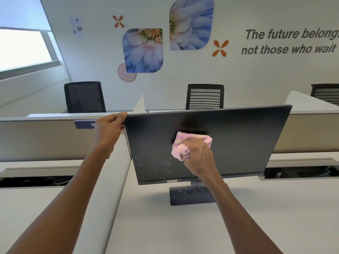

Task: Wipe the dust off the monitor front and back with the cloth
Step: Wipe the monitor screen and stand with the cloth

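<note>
A black monitor (242, 140) stands on a white desk, its dark screen facing me, with pale dust specks on the lower left of the screen and on its flat base (190, 196). My left hand (108, 128) grips the monitor's upper left corner, fingers curled over the top edge. My right hand (197, 154) holds a bunched pink cloth (180, 151) pressed against the middle of the screen. The back of the monitor is hidden.
The white desk (165, 226) runs toward me, with a low divider panel (113, 180) on its left. Cable slots (36, 180) lie open left and right. Behind the partition (36, 138) stand black office chairs (84, 97) before a decorated wall.
</note>
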